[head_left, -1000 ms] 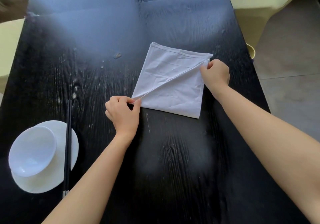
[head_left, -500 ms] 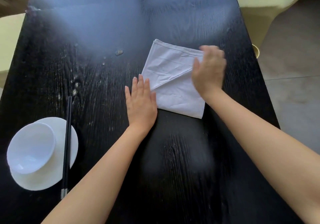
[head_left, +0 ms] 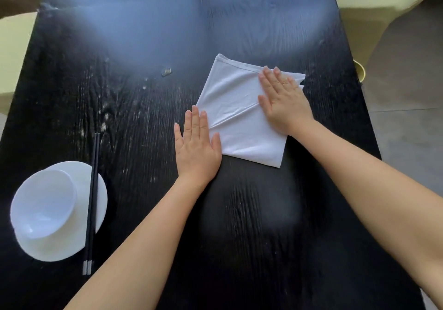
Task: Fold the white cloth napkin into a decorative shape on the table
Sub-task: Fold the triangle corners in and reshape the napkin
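Observation:
The white cloth napkin (head_left: pixel 236 108) lies flat on the black table (head_left: pixel 251 225) as a tilted square with a diagonal crease running from its left corner to its right corner. My left hand (head_left: pixel 195 148) rests palm down, fingers together, on the table at the napkin's left corner, its thumb touching the cloth edge. My right hand (head_left: pixel 282 101) lies flat and open on the napkin's right half, covering the upper right end of the crease. Neither hand holds anything.
A white bowl (head_left: pixel 42 203) sits on a white plate (head_left: pixel 96 190) at the near left, with black chopsticks (head_left: pixel 92 202) laid across the plate's right side. A small scrap (head_left: pixel 166 71) lies left of the napkin. The table's right edge (head_left: pixel 359 89) is close to the napkin.
Both hands let go of the pinched napkin corners and now lie flat. My right hand came down from a raised, blurred pose onto the cloth. The diagonal fold is pressed down.

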Demonstrator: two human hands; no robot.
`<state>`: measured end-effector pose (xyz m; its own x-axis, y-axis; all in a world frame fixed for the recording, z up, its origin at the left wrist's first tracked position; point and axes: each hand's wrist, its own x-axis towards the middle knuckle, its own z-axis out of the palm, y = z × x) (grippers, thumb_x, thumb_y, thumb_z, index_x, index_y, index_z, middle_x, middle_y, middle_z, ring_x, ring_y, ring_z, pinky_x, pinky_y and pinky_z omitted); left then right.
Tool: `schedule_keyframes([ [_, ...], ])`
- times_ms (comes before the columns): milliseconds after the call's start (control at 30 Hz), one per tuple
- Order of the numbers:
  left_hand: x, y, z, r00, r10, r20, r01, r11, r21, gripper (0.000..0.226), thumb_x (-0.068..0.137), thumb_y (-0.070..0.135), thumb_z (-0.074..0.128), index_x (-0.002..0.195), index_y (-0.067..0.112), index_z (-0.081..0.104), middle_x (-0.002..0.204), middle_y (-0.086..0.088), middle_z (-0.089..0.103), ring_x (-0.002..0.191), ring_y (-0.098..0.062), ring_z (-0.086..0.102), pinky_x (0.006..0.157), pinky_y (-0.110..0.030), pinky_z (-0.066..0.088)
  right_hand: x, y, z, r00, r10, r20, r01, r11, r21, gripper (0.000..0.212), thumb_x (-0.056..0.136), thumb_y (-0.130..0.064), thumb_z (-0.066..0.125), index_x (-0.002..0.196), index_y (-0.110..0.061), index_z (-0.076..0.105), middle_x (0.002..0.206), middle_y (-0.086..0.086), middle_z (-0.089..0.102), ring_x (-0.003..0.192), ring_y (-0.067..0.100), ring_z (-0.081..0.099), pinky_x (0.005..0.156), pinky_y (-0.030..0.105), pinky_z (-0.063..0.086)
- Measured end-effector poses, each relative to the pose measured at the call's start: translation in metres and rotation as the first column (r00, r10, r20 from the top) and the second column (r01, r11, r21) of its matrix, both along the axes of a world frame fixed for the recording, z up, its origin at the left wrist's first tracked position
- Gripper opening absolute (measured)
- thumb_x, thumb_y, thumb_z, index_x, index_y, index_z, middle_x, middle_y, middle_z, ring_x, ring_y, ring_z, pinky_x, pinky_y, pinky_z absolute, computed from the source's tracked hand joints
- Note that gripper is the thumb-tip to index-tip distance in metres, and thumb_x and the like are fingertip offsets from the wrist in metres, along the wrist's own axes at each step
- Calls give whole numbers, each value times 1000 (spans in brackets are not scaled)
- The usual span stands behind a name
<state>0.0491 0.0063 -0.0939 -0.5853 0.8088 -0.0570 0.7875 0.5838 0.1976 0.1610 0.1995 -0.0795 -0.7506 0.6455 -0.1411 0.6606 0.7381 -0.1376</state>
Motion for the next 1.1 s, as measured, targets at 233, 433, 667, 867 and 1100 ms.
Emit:
schedule_keyframes([
  [233, -12, 4, 36, 857, 280, 432, -415, 872, 259, 68, 87, 30, 57, 143, 10, 25, 122, -8, 53, 117, -25, 43, 97, -39, 35, 2, 4, -3, 1000, -3, -17, 3, 1000, 1, 55, 99, -38, 18, 148, -16, 5, 159, 0, 1, 146, 16, -2, 119, 35, -4],
  [433, -20, 10, 47, 370, 316, 874, -687, 726, 28, 19, 82, 25, 60, 85, 6, 58, 83, -4, 59, 72, -19, 53, 50, -23, 42, 3, 4, -4, 1000, -2, -28, 2, 1000, -4, 65, 90, -44, 8, 148, -17, 5, 159, -2, 1, 146, 15, -1, 118, 35, -4],
  [667, -17, 13, 74, 700, 214, 682, -545, 777, 316, 14, 80, 24, 65, 73, 13, 61, 64, 7, 58, 65, -17, 58, 68, -25, 54, -6, 10, 32, 996, 62, -70, -71, 989, -131, 65, 95, -35, 41, 148, -17, 9, 159, 4, 3, 146, 21, 1, 119, 45, 2],
  [867, -52, 28, 165, 946, -78, 313, -58, 913, 405, 15, 80, 22, 69, 81, 8, 67, 66, 1, 57, 63, -15, 47, 54, -19, 32, -60, 4, 144, 801, 506, -320, -581, 787, -208, 66, 82, -15, 64, 141, -23, 35, 151, -1, 33, 144, 19, 17, 117, 37, 12],
  [1100, -84, 34, 238, 968, -209, 139, 131, 893, 431, 23, 75, 24, 72, 74, 3, 62, 64, -10, 56, 62, -19, 44, 58, -31, 34, -89, 8, 210, 829, 413, -378, -517, 824, -233, 13, 85, -18, 62, 96, -12, 65, 88, -8, 62, 83, -3, 51, 77, 8, 38],
])
